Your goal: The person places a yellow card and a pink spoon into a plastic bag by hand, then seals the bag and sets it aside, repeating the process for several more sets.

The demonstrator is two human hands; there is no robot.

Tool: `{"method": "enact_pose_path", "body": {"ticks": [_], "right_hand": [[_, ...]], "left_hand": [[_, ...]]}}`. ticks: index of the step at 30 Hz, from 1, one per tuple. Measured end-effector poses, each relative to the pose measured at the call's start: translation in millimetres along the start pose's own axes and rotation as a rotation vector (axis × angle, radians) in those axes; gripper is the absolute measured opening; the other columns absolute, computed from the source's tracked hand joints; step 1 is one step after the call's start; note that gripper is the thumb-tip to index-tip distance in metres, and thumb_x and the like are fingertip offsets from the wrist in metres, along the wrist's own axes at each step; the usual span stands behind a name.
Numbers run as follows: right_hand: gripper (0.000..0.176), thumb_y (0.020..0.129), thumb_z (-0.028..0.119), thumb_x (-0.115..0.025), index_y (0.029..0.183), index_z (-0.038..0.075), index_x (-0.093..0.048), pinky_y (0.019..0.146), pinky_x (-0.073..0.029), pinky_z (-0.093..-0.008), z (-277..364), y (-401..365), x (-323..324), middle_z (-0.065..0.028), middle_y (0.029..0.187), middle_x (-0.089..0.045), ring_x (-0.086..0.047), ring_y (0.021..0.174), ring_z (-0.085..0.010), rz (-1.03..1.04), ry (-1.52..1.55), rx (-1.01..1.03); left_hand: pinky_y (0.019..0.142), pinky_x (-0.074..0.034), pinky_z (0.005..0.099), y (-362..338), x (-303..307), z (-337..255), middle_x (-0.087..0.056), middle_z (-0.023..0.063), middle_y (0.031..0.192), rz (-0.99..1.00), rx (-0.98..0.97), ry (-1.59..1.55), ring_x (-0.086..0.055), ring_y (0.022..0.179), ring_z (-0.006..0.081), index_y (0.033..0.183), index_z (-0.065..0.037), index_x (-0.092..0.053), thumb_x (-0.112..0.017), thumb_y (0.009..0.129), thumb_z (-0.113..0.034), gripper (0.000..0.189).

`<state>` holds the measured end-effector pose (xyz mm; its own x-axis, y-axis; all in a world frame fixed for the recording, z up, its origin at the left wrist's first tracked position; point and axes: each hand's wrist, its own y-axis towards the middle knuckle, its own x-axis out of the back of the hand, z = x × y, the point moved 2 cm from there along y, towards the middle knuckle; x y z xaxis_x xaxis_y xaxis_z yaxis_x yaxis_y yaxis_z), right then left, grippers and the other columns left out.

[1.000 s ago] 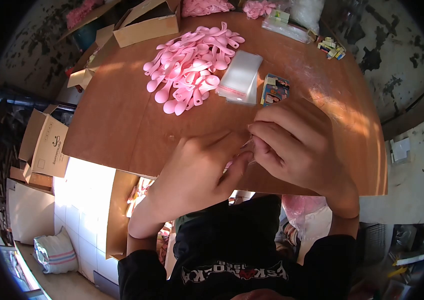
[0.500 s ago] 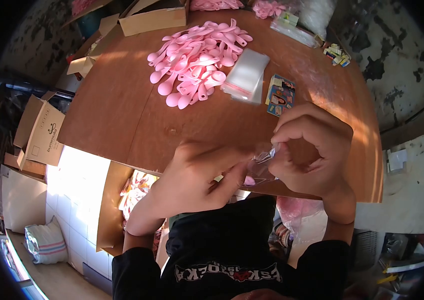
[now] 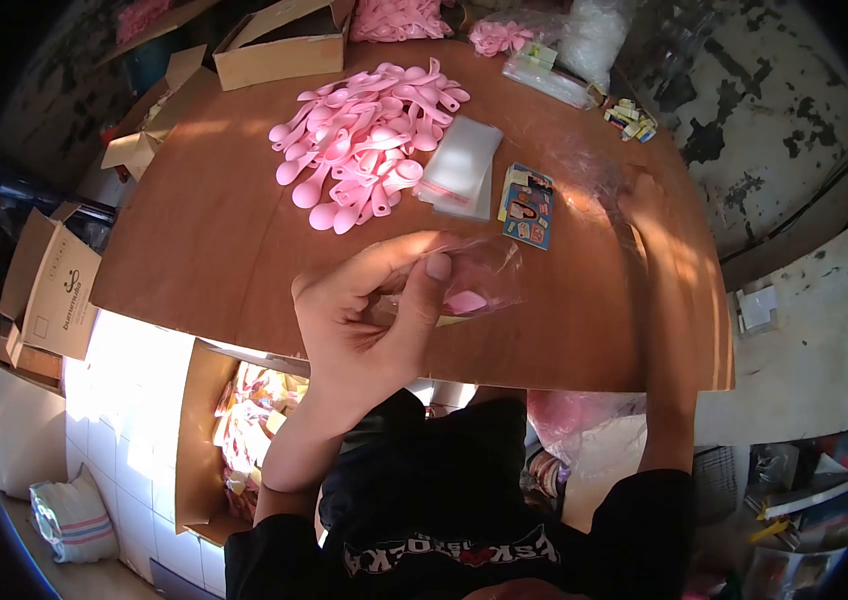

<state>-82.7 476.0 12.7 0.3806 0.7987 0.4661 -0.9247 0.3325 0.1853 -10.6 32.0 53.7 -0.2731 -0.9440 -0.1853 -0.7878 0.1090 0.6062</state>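
My left hand (image 3: 374,310) is closed in a pinch on a small clear plastic bag (image 3: 499,270), held above the front of the table. A pink piece (image 3: 466,300) shows inside the bag; most of it is hidden. Stretched out to the right side of the table, my right hand (image 3: 644,195) is beside thin clear plastic scraps (image 3: 584,170). Its fingers are too blurred to show what they hold, if anything. Beyond my left hand lie a heap of pink measuring spoons (image 3: 364,135), a stack of clear bags (image 3: 464,165) and a stack of blue printed cards (image 3: 527,207).
An open cardboard box (image 3: 279,55) stands at the table's back left. Bagged pink items (image 3: 399,18) and small yellow-green pieces (image 3: 631,120) lie along the far side. Below the front edge, a carton (image 3: 199,440) holds packed goods. A stained wall (image 3: 754,110) borders the right.
My right hand has left the bag and reached out to the far right of the table. My left hand keeps the bag and has risen slightly. The view has shifted a little.
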Motion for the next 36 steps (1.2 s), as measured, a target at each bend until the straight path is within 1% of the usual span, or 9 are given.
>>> {"method": "enact_pose_path", "body": {"ticks": [3, 7, 9, 15, 18, 21, 28, 31, 36], "right_hand": [[0.038, 0.086, 0.008, -0.063, 0.122, -0.001, -0.062, 0.091, -0.050, -0.0323, 1.0, -1.0, -3.9, -0.0131, 0.113, -0.068, -0.065, 0.103, -0.0234, -0.311, -0.540, 0.038], [0.047, 0.084, 0.020, -0.074, 0.124, 0.000, -0.061, 0.087, -0.051, -0.0339, 114.4, -82.7, -57.3, -0.0118, 0.107, -0.069, -0.066, 0.098, -0.0203, 0.222, 0.014, 0.119], [0.047, 0.086, 0.022, -0.075, 0.123, -0.003, -0.060, 0.084, -0.052, -0.0313, 162.4, -123.9, -84.1, -0.0108, 0.105, -0.069, -0.066, 0.095, -0.0194, 0.518, 0.031, 0.523], [0.020, 0.085, 0.005, -0.072, 0.102, -0.003, -0.066, 0.077, -0.051, -0.0283, 182.2, -160.3, -122.9, -0.0107, 0.097, -0.068, -0.066, 0.088, -0.0177, 0.287, 0.129, 0.467], [0.007, 0.084, 0.000, -0.071, 0.089, -0.003, -0.067, 0.070, -0.049, -0.0258, 202.7, -162.5, -109.3, -0.0102, 0.090, -0.067, -0.064, 0.079, -0.0150, -0.017, 0.163, 0.718], [0.007, 0.083, -0.001, -0.071, 0.089, -0.003, -0.068, 0.069, -0.048, -0.0249, 213.6, -155.0, -98.7, -0.0100, 0.087, -0.067, -0.064, 0.079, -0.0147, 0.070, 0.028, 0.833], [0.015, 0.086, 0.006, -0.072, 0.097, -0.003, -0.068, 0.071, -0.049, -0.0248, 195.3, -141.0, -110.6, -0.0087, 0.089, -0.067, -0.063, 0.082, -0.0124, 0.321, 0.081, 0.659], [0.022, 0.088, 0.010, -0.071, 0.106, -0.003, -0.064, 0.073, -0.050, -0.0233, 186.5, -147.8, -122.3, -0.0077, 0.095, -0.066, -0.063, 0.084, -0.0104, 0.298, 0.418, 0.297], [0.027, 0.092, 0.012, -0.069, 0.113, -0.002, -0.060, 0.074, -0.052, -0.0223, 159.9, -147.5, -130.7, -0.0068, 0.098, -0.066, -0.065, 0.086, -0.0097, 0.309, 0.444, 0.181]], "left_hand": [[0.058, -0.051, 0.0196, 3.1, -3.8, -0.2, -0.072, 0.0073, 0.078, -0.017, 0.072, -0.018, -0.065, 0.065, 0.0062, 0.104, 0.006, -0.069, -0.061, 0.091, 0.002, 0.016], [0.059, -0.052, 0.0211, 14.0, -19.7, 11.0, -0.071, 0.0046, 0.079, 0.132, 0.071, 0.075, -0.067, 0.069, 0.0077, 0.101, 0.005, -0.069, -0.062, 0.090, 0.002, 0.014], [0.059, -0.052, 0.0211, 17.4, -30.7, 19.8, -0.070, 0.0063, 0.077, 0.112, 0.093, -0.028, -0.067, 0.069, 0.0081, 0.097, 0.005, -0.069, -0.062, 0.090, 0.002, 0.011], [0.065, -0.055, 0.0221, 18.3, -36.4, 26.7, -0.066, 0.0119, 0.097, 0.103, 0.154, -0.072, -0.069, 0.081, 0.0138, 0.099, 0.006, -0.067, -0.066, 0.089, -0.002, 0.013], [0.077, -0.056, 0.0273, 19.0, -28.1, 22.7, -0.063, 0.0140, 0.109, 0.106, 0.008, -0.081, -0.066, 0.096, 0.0179, 0.115, 0.003, -0.062, -0.071, 0.086, -0.006, 0.032], [0.105, -0.043, 0.0373, 16.5, -18.5, 28.3, -0.059, 0.0135, 0.124, 0.217, -0.154, 0.001, -0.058, 0.116, 0.0239, 0.137, 0.000, -0.046, -0.073, 0.085, -0.007, 0.058], [0.076, -0.057, 0.0338, 0.8, -16.4, 49.1, -0.069, 0.0170, 0.110, 0.428, 0.120, 0.146, -0.070, 0.097, 0.0280, 0.130, -0.002, -0.053, -0.074, 0.081, -0.003, 0.053], [0.076, -0.057, 0.0321, -5.9, -16.0, 47.4, -0.069, 0.0173, 0.108, 0.384, 0.238, 0.088, -0.071, 0.095, 0.0235, 0.128, -0.002, -0.054, -0.074, 0.082, -0.003, 0.050], [0.077, -0.056, 0.0303, -11.9, -8.5, 61.7, -0.071, 0.0160, 0.099, 0.372, 0.366, 0.060, -0.070, 0.090, 0.0169, 0.127, -0.001, -0.055, -0.073, 0.084, -0.003, 0.047]]}}
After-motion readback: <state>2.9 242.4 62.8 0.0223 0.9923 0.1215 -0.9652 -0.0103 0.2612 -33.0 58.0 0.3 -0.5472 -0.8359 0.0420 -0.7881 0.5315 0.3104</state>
